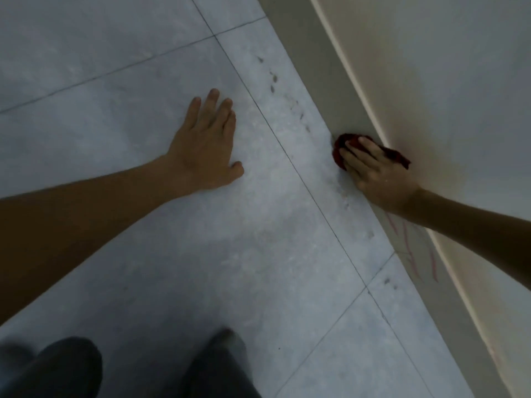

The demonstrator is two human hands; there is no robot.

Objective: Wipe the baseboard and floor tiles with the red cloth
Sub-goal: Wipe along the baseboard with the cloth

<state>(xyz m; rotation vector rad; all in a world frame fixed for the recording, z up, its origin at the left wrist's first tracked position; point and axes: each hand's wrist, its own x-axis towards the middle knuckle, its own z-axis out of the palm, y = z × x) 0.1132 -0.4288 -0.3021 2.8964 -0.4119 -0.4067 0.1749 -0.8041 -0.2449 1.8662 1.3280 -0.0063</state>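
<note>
My right hand (376, 170) presses a dark red cloth (343, 145) against the grey baseboard (319, 79), right where it meets the floor. The cloth is bunched under my fingers, with an end sticking out toward the wall (459, 81). My left hand (205, 147) lies flat on the grey floor tiles (115, 81), fingers spread, holding nothing. Dark smudges (273, 84) dot the tile strip along the baseboard beyond the cloth. Red scribble marks (413, 248) show on the baseboard nearer to me.
The baseboard and pale wall run diagonally along the right side. Thin grout lines (316, 196) cross the tiles. My knees in dark trousers (71, 369) are at the bottom edge.
</note>
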